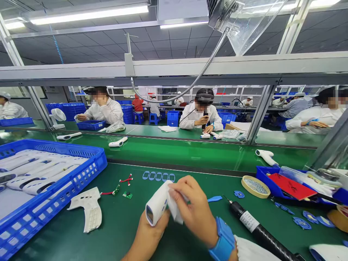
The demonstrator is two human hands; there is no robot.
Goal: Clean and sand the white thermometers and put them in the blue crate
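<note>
A white plastic handheld device point(157, 203) lies tilted, long axis rising up-right from the left hand point(148, 240), which seems wrapped round it, though its fingers are hidden. The right hand point(193, 206) pinches a white cloth point(174, 204) against the device's far end, fingers point(181, 190) together.

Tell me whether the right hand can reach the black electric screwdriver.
Likely yes: the right hand holds a white cloth against a white handheld device, but nothing shows between it and the black electric screwdriver on the green mat.
</note>
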